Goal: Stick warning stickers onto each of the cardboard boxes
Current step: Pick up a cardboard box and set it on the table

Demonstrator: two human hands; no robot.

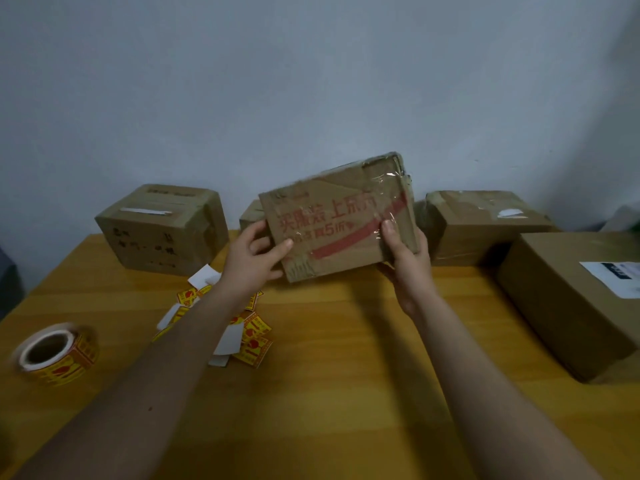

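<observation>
Stickers come first at the desk's (346,393) left edge: a roll of yellow-and-red warning stickers (57,355) lies on its side, its hollow core facing up. Behind it, near the back-left corner, a taped cardboard box with dark handwriting (162,230) stands against the wall. Between roll and centre, loose stickers and white backing strips (242,337) are scattered on the wood, partly hidden under the left forearm.

At centre, above the desk's back half, both hands hold a flat cardboard box with red print (337,220) clear of the surface. Its broad printed face is tilted toward the camera, its long axis runs left to right and rises toward the right. The left hand (252,254) grips the lower left corner, fingers curled round the edge; the right hand (405,251) clamps the right end, thumb on the face. A small box (251,213) is mostly hidden behind it.

Further right, a taped box (485,223) sits at the back edge, and a large brown box with a white label (571,303) occupies the right edge.
</observation>
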